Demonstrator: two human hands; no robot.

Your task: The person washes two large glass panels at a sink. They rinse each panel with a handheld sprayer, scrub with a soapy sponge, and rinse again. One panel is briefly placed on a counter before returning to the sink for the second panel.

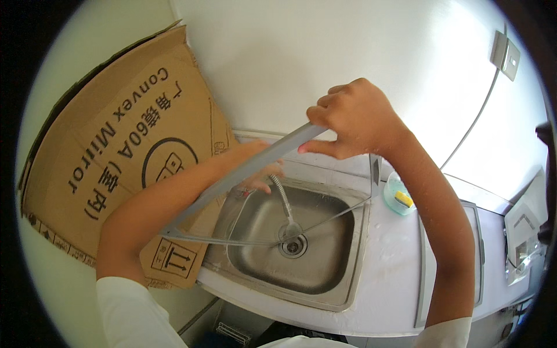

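Observation:
My right hand [354,124] grips the upper edge of a clear panel with grey trim [278,150], which looks like a refrigerator shelf. The panel is held tilted over a stainless steel sink [322,261]. Beyond the grey trim, my left hand [259,176] is partly hidden and blurred at the back left of the sink. Its fingers are close to a ribbed metal faucet spout [280,195], and I cannot tell whether they hold anything. The spout points down towards the drain [293,247].
A large printed cardboard box [117,143] leans against the wall at left. Right of the sink, a clear bowl [398,198] holds a yellow sponge [404,199]. Another grey-trimmed panel [476,256] lies on the white counter [387,278]. Plastic-wrapped items [524,248] sit farther right, below a wall switch [507,56].

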